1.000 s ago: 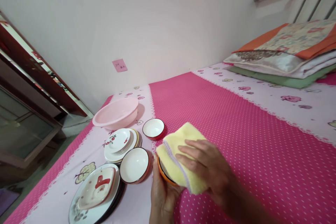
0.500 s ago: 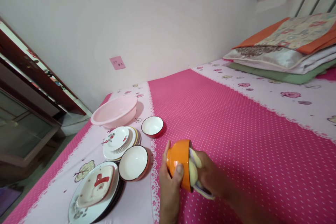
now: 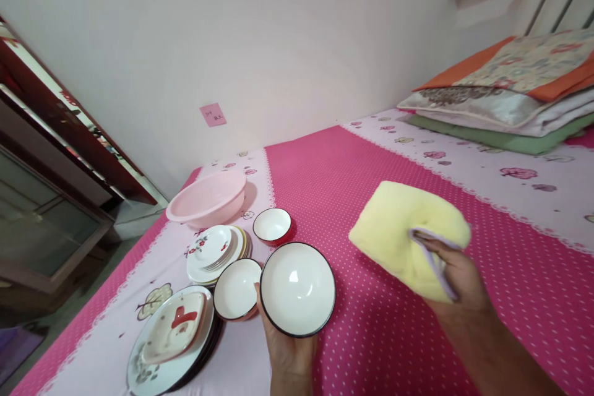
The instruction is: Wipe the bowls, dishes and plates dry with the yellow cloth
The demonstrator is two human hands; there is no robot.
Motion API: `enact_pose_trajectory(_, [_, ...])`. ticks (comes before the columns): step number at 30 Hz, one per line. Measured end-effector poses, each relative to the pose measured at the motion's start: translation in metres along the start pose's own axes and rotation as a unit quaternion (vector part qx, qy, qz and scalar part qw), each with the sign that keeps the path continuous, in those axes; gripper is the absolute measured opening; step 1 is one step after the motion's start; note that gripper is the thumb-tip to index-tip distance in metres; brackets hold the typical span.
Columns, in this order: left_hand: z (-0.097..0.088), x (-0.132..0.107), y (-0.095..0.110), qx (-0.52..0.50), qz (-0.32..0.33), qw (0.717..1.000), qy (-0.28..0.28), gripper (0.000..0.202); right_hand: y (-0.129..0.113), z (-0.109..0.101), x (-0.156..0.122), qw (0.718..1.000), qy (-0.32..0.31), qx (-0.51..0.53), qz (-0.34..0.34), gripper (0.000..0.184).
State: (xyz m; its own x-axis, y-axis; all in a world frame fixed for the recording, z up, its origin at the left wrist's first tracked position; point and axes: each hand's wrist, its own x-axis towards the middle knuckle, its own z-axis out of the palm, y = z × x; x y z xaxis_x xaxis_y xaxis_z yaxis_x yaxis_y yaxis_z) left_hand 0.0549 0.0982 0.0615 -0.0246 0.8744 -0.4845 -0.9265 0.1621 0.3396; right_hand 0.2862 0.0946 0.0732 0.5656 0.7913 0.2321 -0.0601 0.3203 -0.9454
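My left hand [image 3: 288, 352] holds a bowl [image 3: 297, 289] from beneath, its white inside with a dark rim facing me. Off to the right, my right hand [image 3: 464, 284] grips a folded yellow cloth [image 3: 403, 229] with a pale purple edge, apart from the bowl. Just left of the held bowl sits a second white-lined bowl [image 3: 237, 289], partly overlapped by it in view. Beyond stands a smaller bowl [image 3: 272, 224], red outside and white inside.
A stack of small plates [image 3: 211, 247] lies left of the bowls. Nearer, a rectangular dish [image 3: 174, 329] rests on large plates [image 3: 139, 362]. A pink basin [image 3: 206, 198] stands near the wall. Folded bedding [image 3: 501, 99] is piled at the far right of the bed [image 3: 325, 185].
The cloth has come out of the bowl and moved right with my right hand. My left hand has turned the bowl so its opening faces me instead of its orange outside.
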Motion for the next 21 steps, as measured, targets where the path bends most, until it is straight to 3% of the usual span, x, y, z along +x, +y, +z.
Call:
enact_pose_trajectory(2, [0.000,0.000,0.001,-0.003,-0.006,1.000,-0.006,0.051,0.000,0.005,0.002,0.998,0.039,0.019,0.049,0.049])
enact_pose_trajectory(4, [-0.002,0.001,0.002,-0.005,-0.017,1.000,-0.001,0.054,0.008,0.009,0.000,0.996,0.039,-0.051,0.061,0.053])
enact_pose_trajectory(7, [-0.005,0.004,0.002,-0.014,-0.027,0.999,0.016,0.055,0.030,0.011,-0.001,0.972,-0.045,-0.230,-0.012,0.049])
enact_pose_trajectory(11, [-0.005,0.009,0.001,0.009,-0.023,1.000,0.020,0.057,0.048,0.016,-0.003,0.902,-0.183,-0.370,-0.127,0.065])
enact_pose_trajectory(14, [-0.003,0.009,-0.006,0.034,-0.022,0.999,0.001,0.057,0.039,0.027,-0.016,0.910,-0.201,-0.336,-0.134,0.056])
enact_pose_trajectory(18, [-0.003,0.006,-0.018,0.046,-0.024,0.998,-0.029,0.053,0.030,0.040,-0.037,0.922,-0.292,-0.255,-0.017,0.043])
enact_pose_trajectory(21, [-0.007,0.006,-0.024,0.062,-0.044,0.996,-0.057,0.053,0.040,0.043,-0.041,0.917,-0.312,-0.248,0.016,0.040])
